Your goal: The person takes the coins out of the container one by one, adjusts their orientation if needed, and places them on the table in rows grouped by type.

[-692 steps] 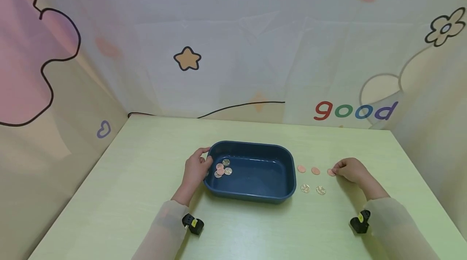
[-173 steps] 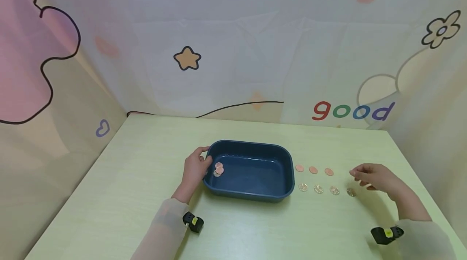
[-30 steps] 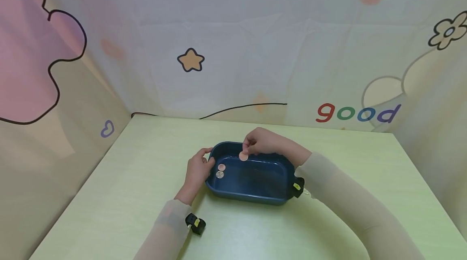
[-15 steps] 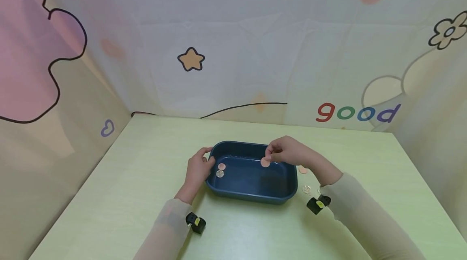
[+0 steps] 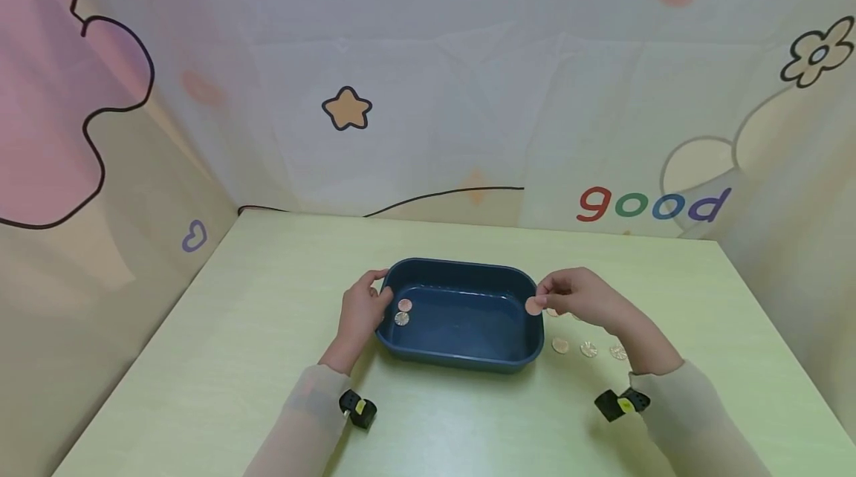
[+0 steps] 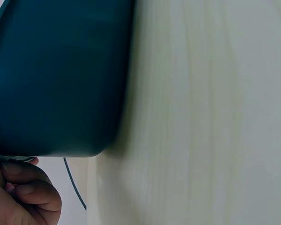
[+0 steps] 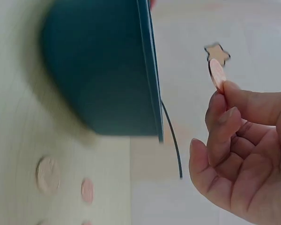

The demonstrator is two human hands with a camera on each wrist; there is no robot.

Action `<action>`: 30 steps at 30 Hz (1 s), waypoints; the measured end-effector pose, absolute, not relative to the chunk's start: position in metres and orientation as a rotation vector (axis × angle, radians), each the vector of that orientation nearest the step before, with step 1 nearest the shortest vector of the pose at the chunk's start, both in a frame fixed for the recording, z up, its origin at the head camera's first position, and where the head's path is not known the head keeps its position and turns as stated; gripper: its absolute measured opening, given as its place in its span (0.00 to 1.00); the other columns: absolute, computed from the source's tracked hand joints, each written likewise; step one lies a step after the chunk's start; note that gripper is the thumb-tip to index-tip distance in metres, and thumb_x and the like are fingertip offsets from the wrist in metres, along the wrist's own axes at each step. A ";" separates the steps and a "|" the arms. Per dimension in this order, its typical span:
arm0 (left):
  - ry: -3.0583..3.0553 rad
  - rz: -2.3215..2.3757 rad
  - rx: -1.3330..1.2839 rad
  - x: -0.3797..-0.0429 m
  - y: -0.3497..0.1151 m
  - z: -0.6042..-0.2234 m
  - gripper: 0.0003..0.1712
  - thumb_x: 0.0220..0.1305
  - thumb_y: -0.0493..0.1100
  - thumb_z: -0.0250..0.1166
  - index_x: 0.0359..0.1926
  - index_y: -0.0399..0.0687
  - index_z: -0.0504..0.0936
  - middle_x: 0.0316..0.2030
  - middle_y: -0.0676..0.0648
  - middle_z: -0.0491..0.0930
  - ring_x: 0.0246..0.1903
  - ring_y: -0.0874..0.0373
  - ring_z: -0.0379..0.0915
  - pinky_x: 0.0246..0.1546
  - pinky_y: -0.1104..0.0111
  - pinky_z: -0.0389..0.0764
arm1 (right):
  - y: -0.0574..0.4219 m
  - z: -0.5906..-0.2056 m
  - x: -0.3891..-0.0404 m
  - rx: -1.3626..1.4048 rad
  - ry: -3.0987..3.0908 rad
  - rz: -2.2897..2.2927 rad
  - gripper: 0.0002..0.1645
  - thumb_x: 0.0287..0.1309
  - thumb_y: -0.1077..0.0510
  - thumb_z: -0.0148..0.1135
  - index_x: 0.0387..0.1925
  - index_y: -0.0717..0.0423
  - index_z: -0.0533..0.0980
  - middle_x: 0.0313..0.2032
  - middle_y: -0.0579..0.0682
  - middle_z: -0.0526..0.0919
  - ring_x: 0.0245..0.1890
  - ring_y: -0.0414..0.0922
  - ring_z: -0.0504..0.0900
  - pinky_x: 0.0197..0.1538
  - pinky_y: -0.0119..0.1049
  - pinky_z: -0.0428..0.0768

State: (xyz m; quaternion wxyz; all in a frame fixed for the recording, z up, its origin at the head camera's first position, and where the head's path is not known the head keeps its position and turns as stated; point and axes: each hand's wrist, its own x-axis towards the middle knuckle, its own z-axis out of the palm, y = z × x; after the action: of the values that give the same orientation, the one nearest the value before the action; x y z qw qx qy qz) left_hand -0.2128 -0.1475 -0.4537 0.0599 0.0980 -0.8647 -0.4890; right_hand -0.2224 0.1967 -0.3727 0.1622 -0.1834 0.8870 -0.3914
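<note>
My left hand [image 5: 363, 313] grips the left rim of a dark blue rectangular tub [image 5: 461, 365], thumb on the inner side. Curled fingers [image 6: 37, 194] show beside its end in the left wrist view. Inside, at the left, lie a copper-coloured coin [image 5: 404, 305] and a gold-coloured coin [image 5: 401, 319]. My right hand [image 5: 588, 300] pinches another copper-coloured coin [image 7: 217, 74] between thumb and index finger, over the tub's right rim. Below that hand lies a row of gold-coloured coins [image 5: 588, 349] on the table. Copper-coloured coins [image 5: 552, 312] behind them are partly hidden by the hand.
The tub stands mid-table on a pale green table [image 5: 234, 351]. A printed cloth backdrop [image 5: 428, 91] rises along the table's back edge and both sides.
Over the last second my right hand carries the copper-coloured coin rightward from inside the tub to its right rim. Since earlier, the tub holds fewer coins and the gold-coloured row is longer. Left hand stays.
</note>
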 end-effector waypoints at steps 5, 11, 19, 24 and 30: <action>-2.607 -1.482 0.289 -0.212 -0.148 -0.454 0.26 0.66 0.38 0.58 0.64 0.39 0.79 0.13 0.55 0.59 0.13 0.61 0.56 0.19 0.72 0.58 | 0.221 -0.378 -0.220 -0.431 2.591 -1.128 0.12 0.69 0.57 0.61 0.41 0.65 0.80 0.31 0.47 0.81 0.33 0.44 0.76 0.37 0.35 0.78; -2.606 -1.477 0.293 -0.212 -0.149 -0.453 0.26 0.66 0.38 0.58 0.64 0.39 0.79 0.13 0.55 0.59 0.14 0.61 0.56 0.19 0.72 0.59 | 0.246 -0.389 -0.219 -0.335 2.682 -1.072 0.16 0.71 0.55 0.60 0.44 0.67 0.79 0.33 0.51 0.82 0.35 0.45 0.76 0.40 0.37 0.79; -2.604 -1.489 0.300 -0.212 -0.151 -0.454 0.26 0.66 0.37 0.58 0.65 0.40 0.79 0.13 0.55 0.59 0.14 0.62 0.57 0.19 0.72 0.59 | 0.270 -0.407 -0.217 -0.232 2.734 -1.043 0.14 0.72 0.59 0.58 0.45 0.70 0.77 0.34 0.54 0.81 0.33 0.44 0.73 0.37 0.33 0.77; -2.609 -1.500 0.307 -0.212 -0.152 -0.454 0.26 0.66 0.38 0.58 0.65 0.40 0.78 0.14 0.55 0.59 0.14 0.61 0.57 0.19 0.71 0.60 | 0.284 -0.413 -0.214 -0.185 2.757 -1.017 0.15 0.72 0.57 0.57 0.44 0.70 0.76 0.32 0.53 0.78 0.32 0.44 0.72 0.35 0.33 0.76; -2.606 -1.490 0.303 -0.212 -0.152 -0.453 0.26 0.66 0.37 0.57 0.65 0.40 0.78 0.13 0.55 0.59 0.14 0.62 0.56 0.19 0.71 0.58 | 0.301 -0.417 -0.214 -0.159 2.791 -0.983 0.13 0.73 0.61 0.55 0.44 0.72 0.75 0.34 0.59 0.80 0.31 0.44 0.72 0.33 0.31 0.75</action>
State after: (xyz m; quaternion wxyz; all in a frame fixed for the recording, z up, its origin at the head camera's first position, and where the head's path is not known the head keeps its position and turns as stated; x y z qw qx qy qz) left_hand -0.2116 -0.1522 -0.4531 0.0619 0.1004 -0.8621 -0.4928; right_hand -0.2143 0.3006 -0.4175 0.0892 -0.0535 0.9381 -0.3303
